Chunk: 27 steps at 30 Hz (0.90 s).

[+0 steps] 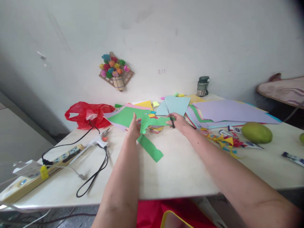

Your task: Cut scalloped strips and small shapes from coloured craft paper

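My left hand (135, 128) pinches the edge of a piece of green paper (143, 123), thumb up. The paper has a wavy, cut outline and stretches across toward my right hand (178, 122). My right hand is closed round scissors (172, 122) with dark handles; their thin blades point up and away from me. The green paper's far end touches the fingers of that hand. Below the left hand, a green paper strip (150, 148) slants over the tabletop. Behind the paper is a small pile of coloured paper cutouts (156, 129), partly hidden.
A red plastic bag (89, 114), glue gun (102, 139) and power strip (47, 171) with cords occupy the left. Coloured sheets (228, 110) lie back right, near a bottle (202, 86). Paper scraps (224, 141), tubes and a green mango-like fruit (256, 132) are at right.
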Each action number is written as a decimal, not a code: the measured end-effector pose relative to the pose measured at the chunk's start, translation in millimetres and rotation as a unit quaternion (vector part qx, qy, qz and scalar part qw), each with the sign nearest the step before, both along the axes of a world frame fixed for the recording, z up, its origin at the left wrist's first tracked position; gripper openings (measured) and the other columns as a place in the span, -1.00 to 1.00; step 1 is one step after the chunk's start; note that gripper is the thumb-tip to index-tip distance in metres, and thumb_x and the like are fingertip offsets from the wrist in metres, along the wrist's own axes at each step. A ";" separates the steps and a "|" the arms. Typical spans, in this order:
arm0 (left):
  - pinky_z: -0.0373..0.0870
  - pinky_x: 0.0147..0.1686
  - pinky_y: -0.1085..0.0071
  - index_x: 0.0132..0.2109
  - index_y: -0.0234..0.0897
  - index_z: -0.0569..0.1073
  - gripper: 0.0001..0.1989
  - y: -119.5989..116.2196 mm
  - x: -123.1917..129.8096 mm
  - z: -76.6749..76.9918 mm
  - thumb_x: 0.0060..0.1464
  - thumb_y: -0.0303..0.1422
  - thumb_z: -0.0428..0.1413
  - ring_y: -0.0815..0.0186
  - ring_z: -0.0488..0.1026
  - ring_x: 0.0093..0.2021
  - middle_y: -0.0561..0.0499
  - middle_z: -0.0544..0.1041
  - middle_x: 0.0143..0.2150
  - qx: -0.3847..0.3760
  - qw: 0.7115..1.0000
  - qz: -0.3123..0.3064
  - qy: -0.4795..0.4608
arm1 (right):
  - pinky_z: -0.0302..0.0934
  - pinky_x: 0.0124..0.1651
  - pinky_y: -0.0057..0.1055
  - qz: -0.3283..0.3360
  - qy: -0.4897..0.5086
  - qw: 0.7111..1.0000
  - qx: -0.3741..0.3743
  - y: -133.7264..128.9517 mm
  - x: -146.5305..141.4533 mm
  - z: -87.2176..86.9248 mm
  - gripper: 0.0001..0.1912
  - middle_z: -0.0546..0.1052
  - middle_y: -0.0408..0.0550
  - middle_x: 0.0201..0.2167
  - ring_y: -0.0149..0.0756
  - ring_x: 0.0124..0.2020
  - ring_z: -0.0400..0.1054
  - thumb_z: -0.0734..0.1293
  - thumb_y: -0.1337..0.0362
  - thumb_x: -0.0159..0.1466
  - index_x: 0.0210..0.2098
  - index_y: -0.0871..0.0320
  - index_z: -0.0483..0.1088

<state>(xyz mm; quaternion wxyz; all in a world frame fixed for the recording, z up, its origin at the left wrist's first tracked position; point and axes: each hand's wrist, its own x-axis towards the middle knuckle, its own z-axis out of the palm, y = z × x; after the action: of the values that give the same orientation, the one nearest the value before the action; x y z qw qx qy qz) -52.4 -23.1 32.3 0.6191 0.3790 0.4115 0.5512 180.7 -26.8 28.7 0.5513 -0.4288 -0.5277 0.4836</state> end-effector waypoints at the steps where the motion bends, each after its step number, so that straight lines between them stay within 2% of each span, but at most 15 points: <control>1: 0.46 -0.43 0.29 -0.24 -0.28 0.38 -0.32 -1.7 0.1 1.4 -0.09 0.30 -0.01 0.12 0.55 -0.37 -0.10 0.53 -0.47 0.007 1.000 -0.013 -0.003 | 0.21 -0.53 -0.49 -0.006 0.002 1.000 0.000 0.3 -0.8 -0.3 -0.53 0.33 -0.32 -0.58 -0.48 -0.58 0.22 0.51 0.25 -0.25 -0.34 0.16 0.35; 5: 0.48 -0.37 0.24 -0.10 -0.34 0.44 -0.11 -6.6 -0.7 3.2 -0.12 0.40 -0.20 0.02 0.56 -0.20 -0.23 0.57 -0.34 0.033 0.996 -0.081 -0.024 | 0.21 -0.53 -0.48 -0.032 0.016 0.999 0.010 3.7 -3.4 -4.7 -0.52 0.35 -0.30 -0.56 -0.48 -0.59 0.23 0.51 0.21 -0.25 -0.34 0.15 0.35; 10: 0.48 -0.40 0.28 -0.01 -0.39 0.46 -0.09 -8.6 -3.1 2.9 -0.07 0.36 -0.17 0.00 0.54 -0.13 -0.31 0.58 -0.25 -0.015 0.987 -0.161 -0.005 | 0.17 -0.55 -0.48 -0.059 0.015 0.998 0.018 5.2 -5.4 -7.0 -0.54 0.33 -0.30 -0.58 -0.47 -0.62 0.23 0.47 0.14 -0.17 -0.29 0.13 0.34; 12: 0.47 -0.45 0.32 -0.02 -0.41 0.47 -0.09 -9.2 -3.9 4.3 -0.08 0.35 -0.15 0.00 0.54 -0.13 -0.32 0.58 -0.26 -0.020 0.986 -0.168 -0.001 | 0.16 -0.56 -0.48 -0.068 0.015 0.997 0.013 3.9 -6.4 -5.6 -0.56 0.32 -0.32 -0.61 -0.46 -0.65 0.23 0.46 0.13 -0.14 -0.29 0.12 0.33; 15: 0.46 -0.50 0.38 -0.03 -0.43 0.47 -0.10 -10.4 -3.4 6.7 -0.07 0.34 -0.13 0.02 0.55 -0.14 -0.32 0.57 -0.26 0.003 0.990 -0.138 -0.020 | 0.16 -0.56 -0.48 -0.074 0.030 0.997 0.004 1.9 -8.7 -3.7 -0.57 0.32 -0.33 -0.63 -0.46 -0.67 0.23 0.47 0.15 -0.14 -0.31 0.12 0.32; 18: 0.48 -0.48 0.46 -0.06 -0.39 0.47 -0.34 -9.8 -2.5 6.0 0.08 0.16 -0.03 0.13 0.57 -0.18 -0.25 0.59 -0.24 0.019 0.995 -0.094 -0.037 | 0.16 -0.57 -0.49 -0.075 0.052 0.996 -0.006 1.7 -10.7 -3.7 -0.56 0.34 -0.33 -0.63 -0.47 -0.68 0.24 0.48 0.19 -0.17 -0.32 0.13 0.32; 20: 0.47 -0.49 0.52 -0.12 -0.37 0.47 -0.60 -7.1 -3.8 2.8 0.15 -0.09 0.08 0.22 0.58 -0.26 -0.20 0.60 -0.24 0.013 0.997 -0.074 -0.019 | 0.16 -0.57 -0.49 -0.077 0.056 0.995 -0.006 2.8 -10.8 -4.7 -0.56 0.35 -0.33 -0.63 -0.47 -0.68 0.26 0.49 0.21 -0.17 -0.32 0.14 0.32; 22: 0.41 -0.58 0.60 -0.22 -0.39 0.47 -0.81 -3.1 -6.8 -1.6 0.12 -0.31 0.17 0.32 0.56 -0.40 -0.18 0.60 -0.29 0.001 0.997 -0.075 0.023 | 0.16 -0.57 -0.49 -0.086 0.055 0.995 0.000 4.7 -9.7 -6.0 -0.56 0.35 -0.33 -0.63 -0.46 -0.68 0.28 0.49 0.21 -0.17 -0.31 0.14 0.32; 24: 0.28 -0.70 0.64 -0.32 -0.40 0.44 -0.88 0.8 -10.3 -5.7 0.06 -0.41 0.21 0.42 0.48 -0.55 -0.16 0.59 -0.36 -0.003 0.995 -0.080 0.061 | 0.17 -0.57 -0.49 -0.101 0.052 0.994 0.007 7.0 -7.7 -7.2 -0.57 0.35 -0.34 -0.64 -0.44 -0.67 0.29 0.48 0.21 -0.15 -0.30 0.14 0.32; 27: 0.18 -0.76 0.65 -0.39 -0.39 0.42 -0.86 3.5 -13.6 -8.5 0.02 -0.45 0.24 0.47 0.42 -0.63 -0.12 0.57 -0.43 -0.009 0.991 -0.092 0.096 | 0.18 -0.57 -0.48 -0.119 0.044 0.992 0.014 10.8 -4.7 -8.9 -0.60 0.34 -0.34 -0.64 -0.44 -0.68 0.28 0.46 0.18 -0.11 -0.31 0.13 0.31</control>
<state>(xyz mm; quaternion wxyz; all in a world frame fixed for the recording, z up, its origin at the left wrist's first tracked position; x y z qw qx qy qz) -66.0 -19.6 23.8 0.6284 0.4603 0.4374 0.4493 175.9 -16.0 19.8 0.6333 -0.4596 -0.4548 0.4252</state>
